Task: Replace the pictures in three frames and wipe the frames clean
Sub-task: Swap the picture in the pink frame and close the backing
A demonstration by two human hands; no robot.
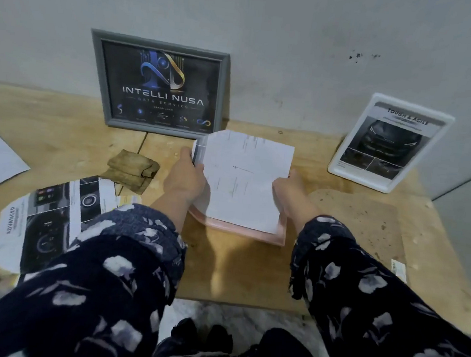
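Pink frame [252, 233] lies flat on the wooden counter [59, 138] between both hands, a white sheet [243, 179] on top, faint print unreadable. Left hand [185, 178] grips the sheet's left edge, thumb up; right hand [288, 187] pinches its right edge. Both forearms reach forward in dark floral sleeves. Beyond the left hand, a grey frame [157, 84] leans on the wall: "INTELLI NUSA DATA SERVICE". Far right, a white frame [390, 141]: "TOUGH & AGILE". Left of the left hand, a folded tan cloth [131, 172]; nearer, a print [52, 218] reading "ADVANCED".

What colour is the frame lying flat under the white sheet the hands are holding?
Pale pink. The frame shows along its near edge below the white sheet, in the head view.
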